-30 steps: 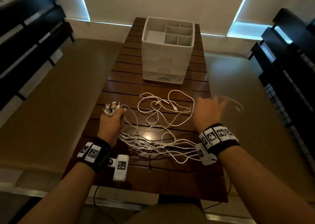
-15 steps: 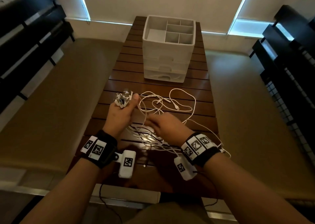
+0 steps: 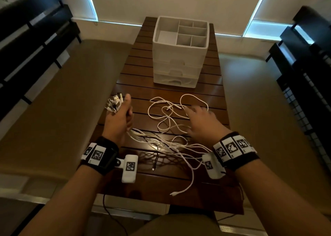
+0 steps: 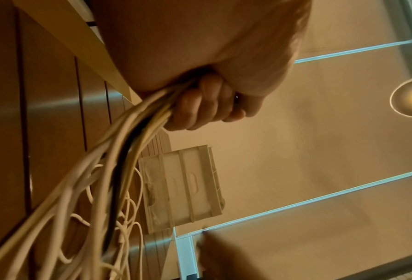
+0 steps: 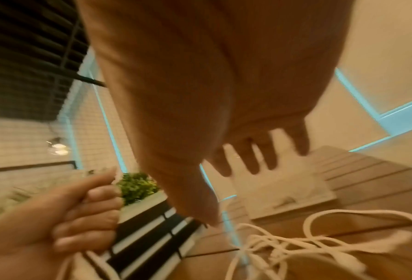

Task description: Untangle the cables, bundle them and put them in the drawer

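From the head view, the left hand [image 3: 119, 121] is fisted round a bundle of cables [image 3: 161, 142] at the left side of the slatted wooden table [image 3: 125, 78], thumb up, with a cluster of plugs [image 3: 114, 104] sticking out above the fist. The gathered strands run from the bottom of the fist rightward across the near half of the table, and loose white loops lie spread in the middle. The right hand [image 3: 202, 122] hovers over those loops with fingers spread wide, holding nothing. One black cable end lies among the white ones near the table's middle. A white drawer unit [image 3: 179, 63] stands at the far end of the table, its top tray split into compartments and its drawers closed.

In the left wrist view, the fingers [image 4: 200, 106] curl tightly round a thick sheaf of white strands and one black strand, which trail down toward the table. The drawer unit [image 4: 183, 187] shows beyond them.

In the right wrist view, blurred, the right hand [image 5: 248, 151] has its fingers stretched open above white loops [image 5: 284, 244] on the table. The left hand [image 5: 75, 217] appears at the lower left, closed on strands.
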{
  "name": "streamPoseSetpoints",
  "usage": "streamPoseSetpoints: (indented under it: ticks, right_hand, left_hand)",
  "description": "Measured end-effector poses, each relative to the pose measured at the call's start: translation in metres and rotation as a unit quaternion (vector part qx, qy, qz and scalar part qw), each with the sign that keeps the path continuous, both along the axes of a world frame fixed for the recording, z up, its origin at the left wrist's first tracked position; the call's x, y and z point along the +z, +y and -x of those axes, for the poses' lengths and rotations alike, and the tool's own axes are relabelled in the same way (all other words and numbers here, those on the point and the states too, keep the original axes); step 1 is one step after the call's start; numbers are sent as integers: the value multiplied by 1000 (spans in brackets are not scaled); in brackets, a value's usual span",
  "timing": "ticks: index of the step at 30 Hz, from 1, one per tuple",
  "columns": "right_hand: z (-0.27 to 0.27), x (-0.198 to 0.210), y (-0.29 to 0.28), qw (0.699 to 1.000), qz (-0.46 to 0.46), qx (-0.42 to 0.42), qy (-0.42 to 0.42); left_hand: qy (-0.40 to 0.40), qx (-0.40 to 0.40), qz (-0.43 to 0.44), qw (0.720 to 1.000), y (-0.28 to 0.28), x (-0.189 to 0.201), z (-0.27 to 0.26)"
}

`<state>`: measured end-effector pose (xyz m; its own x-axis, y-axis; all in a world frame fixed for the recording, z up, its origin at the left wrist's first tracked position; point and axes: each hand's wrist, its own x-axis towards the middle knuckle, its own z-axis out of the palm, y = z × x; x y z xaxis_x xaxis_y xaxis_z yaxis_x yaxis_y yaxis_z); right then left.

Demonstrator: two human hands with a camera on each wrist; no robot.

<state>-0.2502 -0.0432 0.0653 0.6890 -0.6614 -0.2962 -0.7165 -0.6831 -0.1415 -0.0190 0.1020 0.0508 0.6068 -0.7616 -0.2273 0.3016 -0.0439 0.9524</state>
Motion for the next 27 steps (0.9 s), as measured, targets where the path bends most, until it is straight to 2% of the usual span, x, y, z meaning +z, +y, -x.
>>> streamPoseSetpoints:
  ticks: [2,3,6,8,10,12,14,18,21,24,27]
  right_hand:
    - [-29,17,16,980,-28,80,-179]
    - [-46,20,27,967,-67,117,-218]
    - [-86,6,59,950,-198,128,-203]
    - [-101,-15,71,951,-192,103,-221]
    - [-100,-33,67,954,-149,81,-248]
    - [-85,-44,55,969,-84,81,-219]
    - [-65,-55,41,983,-58,70,-156]
    - [-41,-76,38,988,-121,47,-82]
    - [-34,-83,41,977,-188,43,-86]
    - [-16,-85,27,985,-150,50,-73]
    - [0,-92,17,993,-103,19,-46]
  left_hand:
    - [14,-7,24,1000,-1,4,3]
    - [20,-18,44,999,-2,7,5]
    - [37,-67,116,990,-6,18,13]
    - [62,-85,147,984,-6,25,13]
    - [74,-79,147,983,-3,30,7]
    - [82,-59,132,986,1,30,-3]
    - [99,-39,111,988,1,24,-7]
    - [76,-24,51,996,-10,2,3]
    - [89,-14,32,995,-15,-6,4]
    - [109,15,43,993,-11,-1,-16]
    - [99,14,43,994,-5,0,-26]
